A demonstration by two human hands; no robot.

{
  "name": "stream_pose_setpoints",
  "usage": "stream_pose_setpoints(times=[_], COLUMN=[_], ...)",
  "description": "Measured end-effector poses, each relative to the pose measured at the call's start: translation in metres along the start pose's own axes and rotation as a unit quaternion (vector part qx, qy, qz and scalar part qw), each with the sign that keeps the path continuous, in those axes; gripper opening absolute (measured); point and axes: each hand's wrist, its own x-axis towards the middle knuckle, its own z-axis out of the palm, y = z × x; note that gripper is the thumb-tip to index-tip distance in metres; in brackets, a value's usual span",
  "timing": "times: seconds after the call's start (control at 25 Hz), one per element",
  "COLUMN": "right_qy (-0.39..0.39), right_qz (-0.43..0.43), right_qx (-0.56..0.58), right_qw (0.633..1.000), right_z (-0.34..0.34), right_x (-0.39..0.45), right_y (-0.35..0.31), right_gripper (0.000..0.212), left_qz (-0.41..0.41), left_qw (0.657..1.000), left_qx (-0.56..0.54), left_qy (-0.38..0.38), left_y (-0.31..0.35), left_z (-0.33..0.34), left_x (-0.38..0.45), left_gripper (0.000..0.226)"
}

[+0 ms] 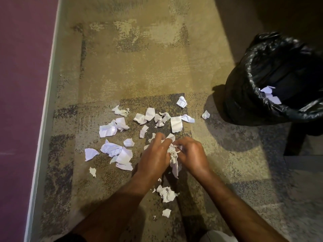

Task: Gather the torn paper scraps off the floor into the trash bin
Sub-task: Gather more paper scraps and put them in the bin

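Observation:
Several torn white paper scraps (111, 130) lie scattered over the patterned carpet, mostly left of and beyond my hands, with a few more scraps (167, 193) between my forearms. My left hand (153, 158) and my right hand (191, 154) are pressed together low over the floor, both closed around one bunch of scraps (173, 157) that sticks out between them. The trash bin (244, 95), lined with a black plastic bag, stands at the right, and some white scraps (270, 95) lie inside it.
A white baseboard (49, 109) and a purple wall run along the left side. A dark furniture leg (295, 138) stands just in front of the bin at the right. Open carpet (132, 67) stretches beyond the scraps.

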Motion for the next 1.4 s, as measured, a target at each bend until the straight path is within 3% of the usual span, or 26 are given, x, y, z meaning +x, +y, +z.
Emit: stream_pose_setpoints(times=[0.36, 0.72, 0.92, 1.12, 1.4], right_qy=[0.142, 0.263, 0.280, 0.274, 0.275], right_qz=[-0.042, 0.025, 0.074, 0.100, 0.071], right_qx=[0.004, -0.003, -0.023, -0.056, -0.120], right_qw=[0.989, 0.965, 0.957, 0.955, 0.951], right_z=[-0.148, -0.307, -0.327, -0.321, -0.311], right_x=[0.034, 0.053, 0.074, 0.080, 0.075], right_y=[0.004, 0.028, 0.067, 0.094, 0.105], right_gripper=[0.018, 0.016, 0.022, 0.027, 0.033], left_qz=[0.137, 0.269, 0.259, 0.258, 0.240], left_qw=[0.987, 0.954, 0.961, 0.964, 0.970], left_qx=[-0.042, -0.019, 0.025, 0.036, 0.040], left_qy=[0.068, 0.133, 0.093, 0.061, -0.002], left_y=[0.110, 0.256, 0.298, 0.296, 0.286], left_z=[-0.053, -0.081, -0.059, -0.039, -0.024], left_x=[0.083, 0.180, 0.216, 0.223, 0.222], left_gripper=[0.049, 0.030, 0.029, 0.034, 0.062])
